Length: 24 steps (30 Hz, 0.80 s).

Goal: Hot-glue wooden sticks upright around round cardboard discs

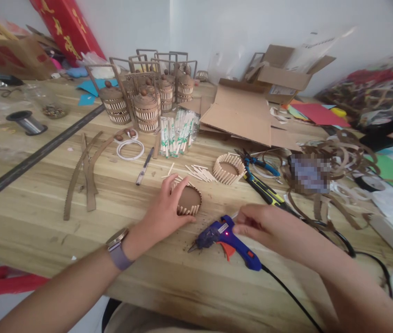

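My left hand (163, 208), with a watch on its wrist, has its fingers wrapped round the left side of a small round cardboard base (190, 200) edged with short wooden sticks. My right hand (255, 222) has its fingers pressed together just above a blue glue gun (229, 233); what they hold, if anything, is too small to name. The glue gun lies on its side with a red light lit and its nozzle pointing left. Loose wooden sticks (201, 173) lie behind the base, beside a second ring of sticks (228, 169).
Lidded stick baskets with tall handles (147, 111) stand at the back, near wrapped stick bundles (177, 134) and flat cardboard (240, 111). Pliers (262, 164) and a yellow-black cutter (264, 187) lie right. A slim knife (145, 167) and brown strips (88, 180) lie left.
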Each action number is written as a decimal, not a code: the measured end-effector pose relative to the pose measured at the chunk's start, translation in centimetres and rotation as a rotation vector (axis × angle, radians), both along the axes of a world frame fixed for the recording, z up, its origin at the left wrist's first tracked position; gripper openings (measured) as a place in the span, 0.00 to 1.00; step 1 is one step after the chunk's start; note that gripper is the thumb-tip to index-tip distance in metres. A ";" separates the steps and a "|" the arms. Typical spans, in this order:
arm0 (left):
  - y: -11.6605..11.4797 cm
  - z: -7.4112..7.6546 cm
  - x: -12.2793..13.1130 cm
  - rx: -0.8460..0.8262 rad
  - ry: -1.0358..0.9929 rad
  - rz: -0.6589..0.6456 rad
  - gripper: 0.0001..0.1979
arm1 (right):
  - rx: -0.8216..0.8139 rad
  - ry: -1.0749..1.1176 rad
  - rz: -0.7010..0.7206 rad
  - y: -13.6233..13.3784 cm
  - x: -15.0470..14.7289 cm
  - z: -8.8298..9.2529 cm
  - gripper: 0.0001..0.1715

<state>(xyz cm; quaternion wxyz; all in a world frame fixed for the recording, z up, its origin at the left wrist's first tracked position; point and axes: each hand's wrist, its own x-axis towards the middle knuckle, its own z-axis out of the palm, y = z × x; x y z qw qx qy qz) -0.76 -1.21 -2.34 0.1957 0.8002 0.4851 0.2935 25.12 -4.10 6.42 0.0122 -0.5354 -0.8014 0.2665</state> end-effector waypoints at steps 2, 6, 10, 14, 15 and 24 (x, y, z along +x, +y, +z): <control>0.0 0.0 0.1 -0.003 -0.005 0.004 0.53 | -0.116 -0.078 -0.008 -1.0 0.3 -0.3 0.11; -0.4 0.1 0.6 0.014 0.009 0.056 0.56 | -0.213 -0.102 -0.014 -2.0 -0.2 -1.2 0.09; -0.8 0.3 1.2 0.091 0.036 0.096 0.58 | -0.146 -0.060 -0.010 -1.8 0.0 -2.0 0.07; -0.7 0.1 1.2 0.108 0.034 0.075 0.54 | -0.136 0.068 -0.067 -1.3 1.0 -2.1 0.07; -0.7 0.1 1.1 0.105 0.029 0.058 0.52 | -0.139 0.134 -0.098 -1.2 1.1 -2.1 0.07; -0.4 0.5 0.0 -0.021 -0.042 -0.067 0.49 | -0.106 0.496 -0.345 -0.6 1.9 -2.0 0.14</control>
